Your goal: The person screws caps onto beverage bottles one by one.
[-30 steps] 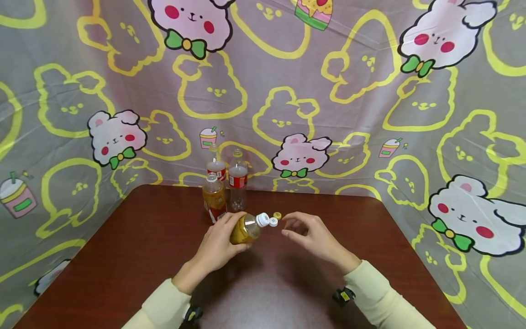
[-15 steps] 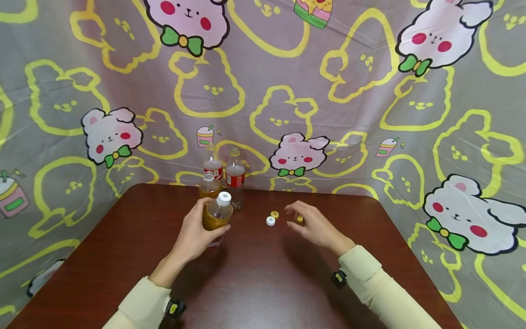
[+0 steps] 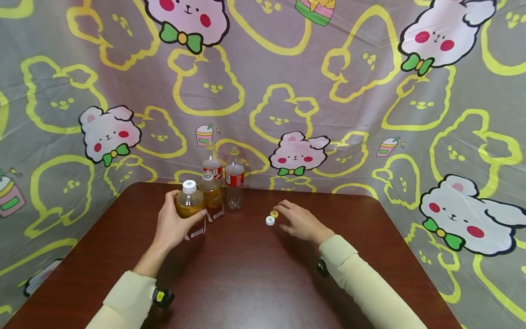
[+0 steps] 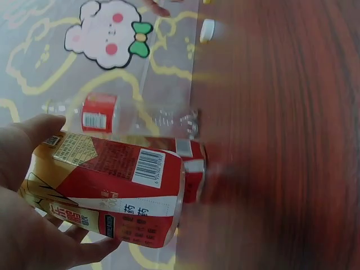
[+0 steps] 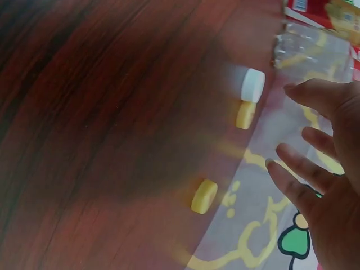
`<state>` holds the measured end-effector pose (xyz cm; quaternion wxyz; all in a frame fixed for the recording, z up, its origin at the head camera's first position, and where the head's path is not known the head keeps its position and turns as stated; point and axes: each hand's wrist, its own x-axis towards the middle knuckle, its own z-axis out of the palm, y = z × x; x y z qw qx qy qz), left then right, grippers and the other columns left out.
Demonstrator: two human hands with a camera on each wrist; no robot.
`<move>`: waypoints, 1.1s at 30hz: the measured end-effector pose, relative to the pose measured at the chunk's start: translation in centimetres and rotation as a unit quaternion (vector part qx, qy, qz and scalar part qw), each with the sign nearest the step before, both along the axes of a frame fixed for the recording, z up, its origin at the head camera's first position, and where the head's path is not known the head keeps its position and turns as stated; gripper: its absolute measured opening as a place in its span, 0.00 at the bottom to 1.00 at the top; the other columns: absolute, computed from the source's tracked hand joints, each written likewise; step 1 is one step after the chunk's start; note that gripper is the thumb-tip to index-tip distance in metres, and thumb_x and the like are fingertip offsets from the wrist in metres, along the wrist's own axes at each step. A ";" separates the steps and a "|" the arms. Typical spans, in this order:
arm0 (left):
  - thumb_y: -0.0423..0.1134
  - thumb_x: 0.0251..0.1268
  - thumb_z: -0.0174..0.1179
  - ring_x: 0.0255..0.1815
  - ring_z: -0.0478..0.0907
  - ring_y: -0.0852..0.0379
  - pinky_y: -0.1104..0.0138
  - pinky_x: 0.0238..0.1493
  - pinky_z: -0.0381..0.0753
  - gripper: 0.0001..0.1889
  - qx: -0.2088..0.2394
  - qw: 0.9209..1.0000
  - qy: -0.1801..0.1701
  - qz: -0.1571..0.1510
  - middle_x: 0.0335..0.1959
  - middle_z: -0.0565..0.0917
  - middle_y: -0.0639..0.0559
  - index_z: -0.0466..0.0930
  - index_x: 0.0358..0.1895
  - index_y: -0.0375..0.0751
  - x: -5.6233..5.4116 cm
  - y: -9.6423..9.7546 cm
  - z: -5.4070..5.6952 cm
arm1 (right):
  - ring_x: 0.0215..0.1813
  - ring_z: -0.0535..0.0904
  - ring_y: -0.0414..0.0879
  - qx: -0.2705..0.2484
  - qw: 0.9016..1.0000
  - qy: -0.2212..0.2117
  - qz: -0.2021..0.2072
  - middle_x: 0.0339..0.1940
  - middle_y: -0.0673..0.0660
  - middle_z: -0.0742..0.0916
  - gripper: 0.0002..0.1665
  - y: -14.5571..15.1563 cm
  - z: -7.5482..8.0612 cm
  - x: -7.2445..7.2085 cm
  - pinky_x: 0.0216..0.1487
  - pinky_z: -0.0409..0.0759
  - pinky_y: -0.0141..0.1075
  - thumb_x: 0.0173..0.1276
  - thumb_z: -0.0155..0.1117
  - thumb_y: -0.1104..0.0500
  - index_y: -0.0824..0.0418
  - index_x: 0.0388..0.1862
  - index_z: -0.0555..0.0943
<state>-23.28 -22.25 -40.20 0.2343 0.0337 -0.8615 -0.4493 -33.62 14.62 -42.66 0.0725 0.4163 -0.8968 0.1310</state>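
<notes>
Bottle (image 4: 107,183), lower left of left wrist view — label (image 4: 115,197) reads "药" twice, plus "ml"; barcode (image 4: 148,167) digits illegible.

Clear plastic, glossy wood grain, matt cloth

The tabletop (image 3: 255,265) is surfaced in dark wood grain, smooth and glossy, with light reflected. The front bottle (image 3: 191,199) is formed of clear, shiny plastic and wrapped in a smooth, glossy printed label (image 4: 140,191). The rear bottles (image 3: 234,179) are moulded in transparent plastic. Smooth, opaque plastic is seen in the loose white cap (image 5: 253,85) and yellow caps (image 5: 204,197). Creased matt cloth is hung as the backdrop (image 3: 252,82); matt fabric is worn as sleeves (image 3: 357,272).
</notes>
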 end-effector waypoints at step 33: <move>0.47 0.59 0.74 0.70 0.66 0.30 0.39 0.69 0.65 0.48 0.065 0.991 -0.055 0.104 0.68 0.67 0.26 0.51 0.73 0.34 -3.4 -5.2 -2.3 | 0.57 0.79 0.55 0.090 0.996 0.010 0.024 0.61 0.57 0.80 0.20 -2.9 -3.1 -0.8 0.58 0.80 0.47 0.73 0.65 0.62 0.57 0.62 0.82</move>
